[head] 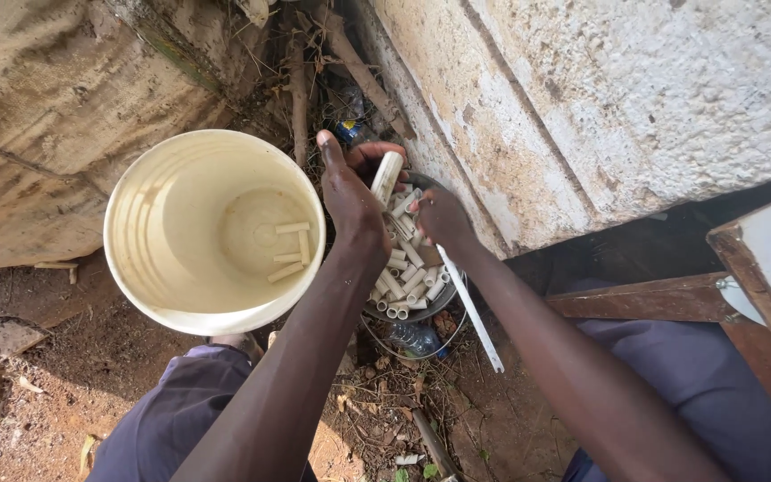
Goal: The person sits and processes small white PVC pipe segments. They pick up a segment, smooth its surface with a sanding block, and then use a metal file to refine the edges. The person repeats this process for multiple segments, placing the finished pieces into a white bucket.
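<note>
Head view looks down on a person crouched on bare earth between two rough concrete walls. The left hand (350,198) is closed around a short cream pipe piece (386,178), pinched between thumb and fingers and held upright just above a dark bowl (450,299). The right hand (440,217) reaches down into the same bowl, its fingers curled among the pieces; whether it has actually gripped one cannot be told. The bowl sits on the ground against the wall on the right and is heaped with short cut pipe pieces (403,284) of the same cream colour.

A long thin white pipe (473,312) lies slanted across the bowl's rim, running down towards the person's right. Just left of the bowl stands a large cream bucket (136,241), upright and open, with four cut pieces (289,253) lying on its bottom. A crushed plastic bottle (417,339) lies on the ground just below the bowl, among dry leaves. A wooden frame (671,299) shows at the right edge.
</note>
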